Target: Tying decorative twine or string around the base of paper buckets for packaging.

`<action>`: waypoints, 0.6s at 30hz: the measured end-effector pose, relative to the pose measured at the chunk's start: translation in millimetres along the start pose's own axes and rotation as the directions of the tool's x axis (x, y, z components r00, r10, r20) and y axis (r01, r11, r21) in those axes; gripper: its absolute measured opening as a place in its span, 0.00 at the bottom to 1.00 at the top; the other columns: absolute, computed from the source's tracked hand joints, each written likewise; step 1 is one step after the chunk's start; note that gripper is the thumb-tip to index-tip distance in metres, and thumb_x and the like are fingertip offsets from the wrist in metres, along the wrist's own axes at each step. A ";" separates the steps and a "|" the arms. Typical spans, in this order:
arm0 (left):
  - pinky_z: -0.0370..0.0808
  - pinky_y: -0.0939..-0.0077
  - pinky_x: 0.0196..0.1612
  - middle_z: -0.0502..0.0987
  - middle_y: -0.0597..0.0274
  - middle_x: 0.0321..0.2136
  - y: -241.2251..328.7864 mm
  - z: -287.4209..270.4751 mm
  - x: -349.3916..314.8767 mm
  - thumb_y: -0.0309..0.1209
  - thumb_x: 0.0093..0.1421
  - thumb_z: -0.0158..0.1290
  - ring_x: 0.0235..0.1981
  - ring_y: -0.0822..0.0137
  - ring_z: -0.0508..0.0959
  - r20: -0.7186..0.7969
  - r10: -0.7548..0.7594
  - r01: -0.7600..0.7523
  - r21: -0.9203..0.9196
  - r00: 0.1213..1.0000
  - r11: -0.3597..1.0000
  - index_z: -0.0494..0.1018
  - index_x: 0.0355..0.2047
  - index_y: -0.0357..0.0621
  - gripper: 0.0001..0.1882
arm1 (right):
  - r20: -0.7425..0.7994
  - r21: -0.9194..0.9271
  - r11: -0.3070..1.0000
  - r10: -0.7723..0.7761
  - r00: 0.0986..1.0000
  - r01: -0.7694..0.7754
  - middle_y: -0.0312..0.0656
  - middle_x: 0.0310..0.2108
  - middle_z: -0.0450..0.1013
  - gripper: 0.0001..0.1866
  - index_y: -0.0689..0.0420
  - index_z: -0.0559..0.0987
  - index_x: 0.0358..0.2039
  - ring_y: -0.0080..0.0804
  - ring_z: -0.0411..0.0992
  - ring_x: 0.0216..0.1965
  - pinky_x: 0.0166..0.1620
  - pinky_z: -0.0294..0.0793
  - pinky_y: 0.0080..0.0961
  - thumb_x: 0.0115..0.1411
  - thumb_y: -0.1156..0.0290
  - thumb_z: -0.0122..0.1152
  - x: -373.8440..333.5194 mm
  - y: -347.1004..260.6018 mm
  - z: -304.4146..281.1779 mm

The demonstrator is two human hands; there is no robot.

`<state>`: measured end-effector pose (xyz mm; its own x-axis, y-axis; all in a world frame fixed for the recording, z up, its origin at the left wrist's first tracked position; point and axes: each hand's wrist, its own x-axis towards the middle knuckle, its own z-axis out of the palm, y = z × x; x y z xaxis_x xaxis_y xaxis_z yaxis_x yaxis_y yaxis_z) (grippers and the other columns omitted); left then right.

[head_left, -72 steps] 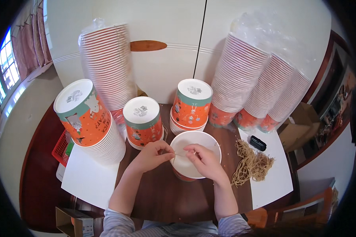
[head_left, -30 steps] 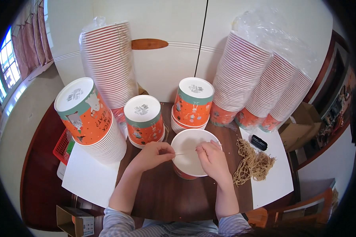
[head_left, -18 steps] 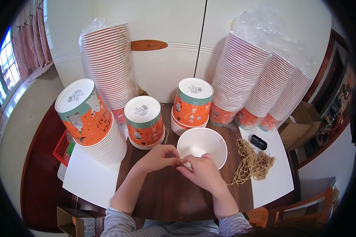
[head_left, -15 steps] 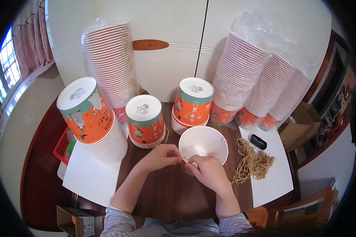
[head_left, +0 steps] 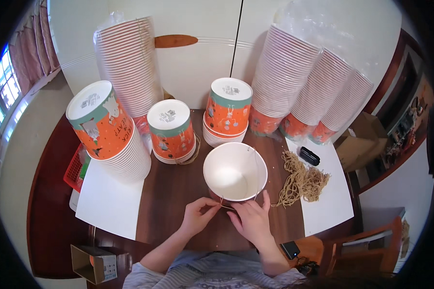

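An open paper bucket, white inside and orange outside, stands upright on the brown table in front of me. A thin tan string runs from its near rim. My left hand pinches the string just below the bucket. My right hand pinches the same string beside it, fingers against the bucket's near wall. A pile of loose tan strings lies to the right of the bucket.
Upside-down stacks of orange buckets stand at the left, centre left and centre back. Tall plastic-wrapped bucket stacks lean at the back left and back right. White sheets cover both table ends. A small black object lies right.
The bucket was tilted with both hands at its mouth; now it stands upright farther from me, and both hands have dropped below its near rim, pinching the string.
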<state>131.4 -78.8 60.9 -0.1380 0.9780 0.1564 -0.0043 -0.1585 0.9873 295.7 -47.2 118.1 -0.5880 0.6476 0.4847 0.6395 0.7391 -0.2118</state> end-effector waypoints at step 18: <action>0.69 0.82 0.41 0.75 0.63 0.34 -14.0 8.6 -19.2 0.22 0.57 0.45 0.36 0.75 0.72 0.015 -0.170 0.166 -0.319 0.985 0.933 0.72 0.37 0.36 0.09 | -0.228 0.064 0.998 0.040 0.973 -0.026 0.26 0.28 0.69 0.08 0.47 0.76 0.25 0.22 0.67 0.34 0.49 0.49 0.39 0.41 0.68 0.62 -29.7 -11.2 37.3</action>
<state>142.7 -94.2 44.3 -0.1205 0.9926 -0.0134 -0.3432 -0.0290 0.9388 287.6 -67.9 74.5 -0.4330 0.6175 0.6567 0.6218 0.7320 -0.2784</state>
